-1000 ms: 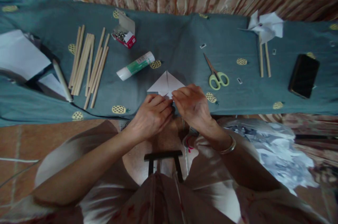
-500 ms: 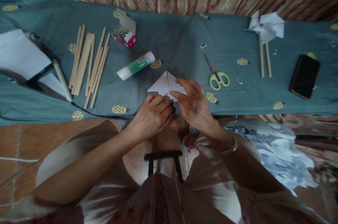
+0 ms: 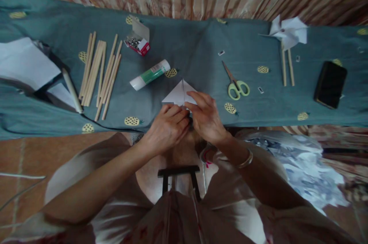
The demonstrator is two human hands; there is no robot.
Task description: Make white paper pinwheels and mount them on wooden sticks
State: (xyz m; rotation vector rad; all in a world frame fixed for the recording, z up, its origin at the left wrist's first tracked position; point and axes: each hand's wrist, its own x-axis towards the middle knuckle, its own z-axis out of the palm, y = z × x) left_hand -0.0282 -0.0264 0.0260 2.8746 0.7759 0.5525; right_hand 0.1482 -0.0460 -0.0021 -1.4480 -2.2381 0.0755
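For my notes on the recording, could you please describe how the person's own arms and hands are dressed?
Both forearms are bare, with no gloves on the left hand or the right hand. A thin metal bangle circles the right wrist. No ring or watch can be made out. Short pale sleeves of a light top cover the upper arms.

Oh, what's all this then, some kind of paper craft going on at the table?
A person is working a folded white paper with both hands on a blue-green cloth. The left hand and right hand press its near edge together. Around it lie a glue stick, a bundle of wooden sticks, an open box of pins, green-handled scissors, a finished paper pinwheel and a black phone.
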